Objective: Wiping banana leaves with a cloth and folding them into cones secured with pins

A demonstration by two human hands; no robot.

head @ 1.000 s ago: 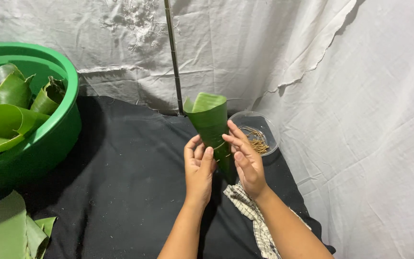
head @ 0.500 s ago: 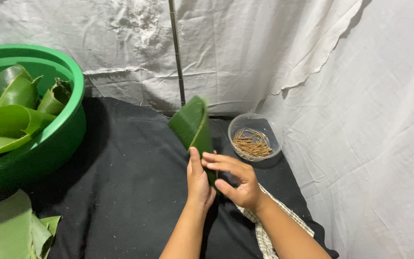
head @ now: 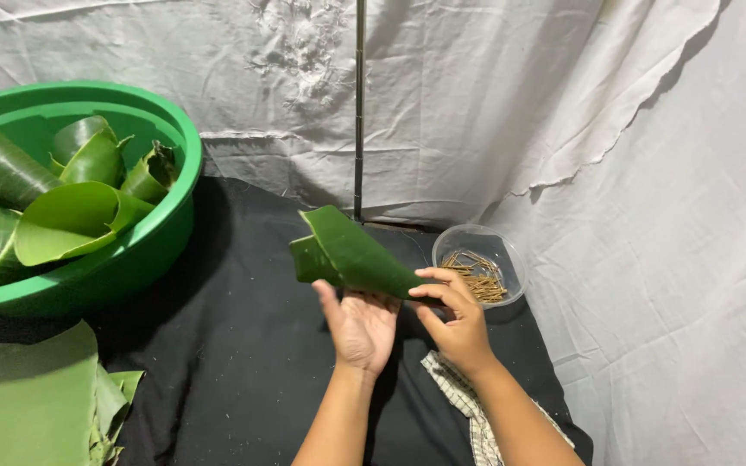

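Note:
A green leaf rolled into a cone (head: 347,252) lies tilted, its wide mouth pointing up and left. My right hand (head: 457,324) pinches the cone's narrow tip between thumb and fingers. My left hand (head: 360,326) is under the cone with the palm up and fingers spread, touching its underside. Both hands hover above a black cloth (head: 218,362). Just right of the cone's tip sits a small clear bowl (head: 483,266) holding several thin brown sticks.
A big green basin (head: 144,250) at the left holds several rolled leaf cones. Flat green leaves (head: 32,406) lie at the bottom left. A checked cloth (head: 464,401) lies under my right forearm. White sheets hang behind and to the right, with a thin metal pole (head: 359,103).
The cone has tipped from upright to leaning left. My left hand let go of its side and now lies open underneath, while my right hand moved to pinch the tip.

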